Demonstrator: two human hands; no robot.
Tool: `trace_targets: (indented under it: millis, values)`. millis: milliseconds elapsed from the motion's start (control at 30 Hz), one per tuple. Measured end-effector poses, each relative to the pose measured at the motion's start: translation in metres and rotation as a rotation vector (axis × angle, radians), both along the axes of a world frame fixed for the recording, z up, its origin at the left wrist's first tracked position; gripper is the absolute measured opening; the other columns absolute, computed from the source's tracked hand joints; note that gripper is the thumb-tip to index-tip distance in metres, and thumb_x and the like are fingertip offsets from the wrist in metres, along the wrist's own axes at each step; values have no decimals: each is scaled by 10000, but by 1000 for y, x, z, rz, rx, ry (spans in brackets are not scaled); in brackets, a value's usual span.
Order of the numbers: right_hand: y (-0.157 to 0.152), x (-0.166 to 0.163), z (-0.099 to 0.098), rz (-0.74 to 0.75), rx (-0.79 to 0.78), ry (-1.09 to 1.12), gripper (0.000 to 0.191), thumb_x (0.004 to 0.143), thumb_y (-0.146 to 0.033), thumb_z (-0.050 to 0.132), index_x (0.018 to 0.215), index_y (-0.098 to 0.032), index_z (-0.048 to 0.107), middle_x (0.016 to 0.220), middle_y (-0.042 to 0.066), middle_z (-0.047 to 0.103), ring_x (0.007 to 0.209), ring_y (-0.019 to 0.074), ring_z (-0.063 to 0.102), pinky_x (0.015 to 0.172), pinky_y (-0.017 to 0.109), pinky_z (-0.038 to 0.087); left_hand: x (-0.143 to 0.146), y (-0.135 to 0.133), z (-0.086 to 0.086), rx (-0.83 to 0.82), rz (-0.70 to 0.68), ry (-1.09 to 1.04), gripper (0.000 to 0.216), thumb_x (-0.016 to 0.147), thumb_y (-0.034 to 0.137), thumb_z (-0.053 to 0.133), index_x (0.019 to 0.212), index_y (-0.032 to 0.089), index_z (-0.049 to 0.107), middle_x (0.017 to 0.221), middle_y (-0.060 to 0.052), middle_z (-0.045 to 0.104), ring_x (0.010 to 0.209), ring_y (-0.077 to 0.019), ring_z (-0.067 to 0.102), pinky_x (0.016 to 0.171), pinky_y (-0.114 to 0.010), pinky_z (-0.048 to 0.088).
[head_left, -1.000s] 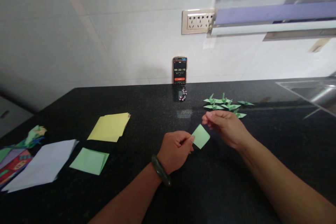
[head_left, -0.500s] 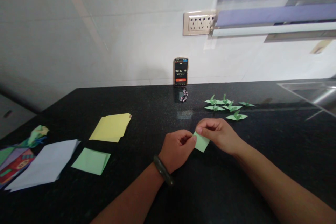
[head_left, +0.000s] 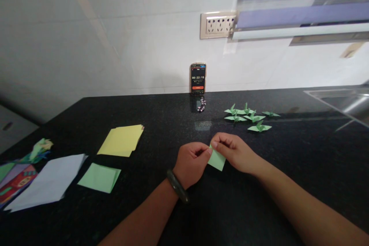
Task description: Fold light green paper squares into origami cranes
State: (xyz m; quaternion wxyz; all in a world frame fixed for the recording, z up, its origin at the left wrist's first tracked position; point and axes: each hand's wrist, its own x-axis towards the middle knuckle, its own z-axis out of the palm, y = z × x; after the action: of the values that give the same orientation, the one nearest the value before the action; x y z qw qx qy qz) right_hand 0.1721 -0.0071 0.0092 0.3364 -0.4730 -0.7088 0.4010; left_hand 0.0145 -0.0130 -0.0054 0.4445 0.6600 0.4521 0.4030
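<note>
Both of my hands meet over the black countertop point(head_left: 259, 200) on a small light-green square of paper point(head_left: 216, 160). My left hand point(head_left: 190, 163), with a dark bangle on the wrist, pinches the sheet's left edge with curled fingers. My right hand point(head_left: 235, 152) pinches its top corner from the right. The paper hangs just above the counter between the fingers. Behind my right hand lie several folded green paper cranes point(head_left: 248, 114).
A phone point(head_left: 198, 78) showing a timer leans on the wall, with a small bead bracelet point(head_left: 201, 104) before it. To the left lie a yellow paper stack point(head_left: 121, 140), green sheets point(head_left: 99, 177), white sheets point(head_left: 47, 181) and coloured packaging point(head_left: 15, 178). A steel sink point(head_left: 343, 102) sits far right.
My right hand came down and left from near the cranes and took hold of the green square that my left hand held. The paper now sits lower, between both hands.
</note>
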Motion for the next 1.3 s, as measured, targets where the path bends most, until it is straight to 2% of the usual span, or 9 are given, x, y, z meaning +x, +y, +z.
trace_targets:
  millis: [300,600,700,833,900,967,1133,1300]
  values:
    - [3,5,1,-9,66,-86,217,835,-295,436,679,-164,511,606,-17,473,556,100,420,513,210,343,-2,1,3,29,63,-8,220,746,275,547,598,129,619,523,8,522,496,-89,434,471,-204,338]
    - [6,17,5,18,180,-241,228,857,-305,406,688,-179,492,638,-11,479,595,117,430,568,229,348,-3,3,7,18,164,-49,206,741,299,557,661,132,647,581,-12,597,533,-114,514,498,-212,402]
    - [9,22,7,7,191,-258,243,857,-325,410,678,-179,488,634,-9,468,596,122,427,563,236,341,-2,3,7,1,159,-69,212,742,305,556,655,132,643,580,-9,598,536,-115,521,501,-213,410]
    - [9,20,8,-139,141,-104,339,876,-383,355,660,-172,509,627,1,482,610,131,446,582,252,356,-2,4,7,-31,169,-114,210,736,315,565,657,132,634,579,-3,595,537,-115,524,504,-213,418]
    - [7,14,8,-105,82,15,330,872,-405,367,758,-166,564,691,15,537,652,137,482,612,254,383,-1,3,6,-28,128,-117,208,738,311,565,659,131,632,581,-5,595,538,-112,520,507,-212,414]
    - [3,8,6,-27,6,100,276,832,-412,455,848,-169,583,732,16,568,656,135,501,602,246,400,-1,2,5,-1,63,-88,207,747,303,556,655,133,631,583,-7,592,540,-110,514,508,-210,404]
    - [-2,-2,0,-29,-6,128,214,788,-355,532,695,-163,552,626,-8,508,577,109,453,530,222,375,-1,-1,2,109,6,55,214,773,291,525,664,149,642,605,-13,592,565,-110,510,531,-210,391]
    - [0,-2,2,-87,-81,187,279,804,-402,491,671,-163,545,574,-22,473,515,96,414,479,216,342,-1,-1,3,82,0,46,224,771,295,523,640,148,630,579,-7,571,545,-106,493,511,-207,380]
